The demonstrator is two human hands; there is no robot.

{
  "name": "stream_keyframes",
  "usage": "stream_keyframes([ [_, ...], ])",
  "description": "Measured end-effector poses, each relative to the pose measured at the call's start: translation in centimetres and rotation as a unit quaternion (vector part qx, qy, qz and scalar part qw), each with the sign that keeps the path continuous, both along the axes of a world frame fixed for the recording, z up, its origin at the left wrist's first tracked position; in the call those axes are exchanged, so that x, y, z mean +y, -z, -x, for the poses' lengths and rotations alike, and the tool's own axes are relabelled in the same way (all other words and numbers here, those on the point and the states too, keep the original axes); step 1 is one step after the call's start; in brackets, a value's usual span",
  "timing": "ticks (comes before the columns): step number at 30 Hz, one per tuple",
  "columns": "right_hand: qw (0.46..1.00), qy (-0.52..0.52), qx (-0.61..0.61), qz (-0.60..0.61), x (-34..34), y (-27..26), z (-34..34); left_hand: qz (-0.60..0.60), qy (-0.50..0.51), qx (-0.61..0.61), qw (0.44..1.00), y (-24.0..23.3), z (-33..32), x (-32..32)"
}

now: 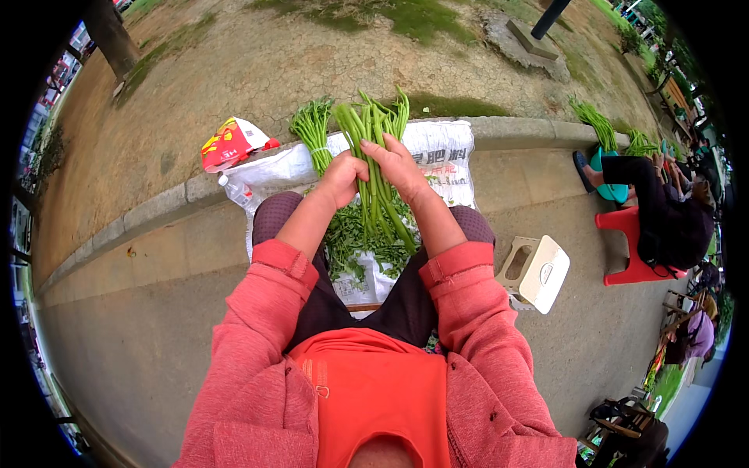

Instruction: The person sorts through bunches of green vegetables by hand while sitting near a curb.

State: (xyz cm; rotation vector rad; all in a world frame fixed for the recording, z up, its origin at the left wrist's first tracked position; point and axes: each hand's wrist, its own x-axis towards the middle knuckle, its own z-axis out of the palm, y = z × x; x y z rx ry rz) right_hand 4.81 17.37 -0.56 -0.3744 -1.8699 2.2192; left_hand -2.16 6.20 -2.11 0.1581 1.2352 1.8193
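Between my two hands is an upright bunch of long green vegetable stems [371, 181]. My left hand [342, 178] grips it from the left side, fingers curled around the stems. On the right, my right hand [401, 169] holds the same bunch, its thumb lying across the front. A tied bundle of thin green stems [316, 131] rests just beyond, on a white woven plastic sack [447, 169] with printed writing. More green stems [401, 114] show behind my right hand. Loose leafy greens [351, 237] lie heaped on the sack between my knees.
A plastic bottle [237, 192] and a red and white bag [234, 143] are at the left, by the stone curb [515, 131]. At right are a cream folding stool [541, 275] and a person on a red plastic stool [626, 245], beside a teal basin [611, 178].
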Motion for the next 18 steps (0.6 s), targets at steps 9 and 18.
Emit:
stream_keyframes([
  [9, 0.919, 0.07, 0.048, -0.386, -0.1, 0.0, 0.5, -0.123, 0.079, -0.096, 0.985, -0.5, 1.3, -1.1],
  [18, 0.957, 0.058, 0.13, -0.254, -0.8, 0.4, 1.8, -0.115, 0.111, -0.086, 0.983, -1.8, 2.2, -0.4],
])
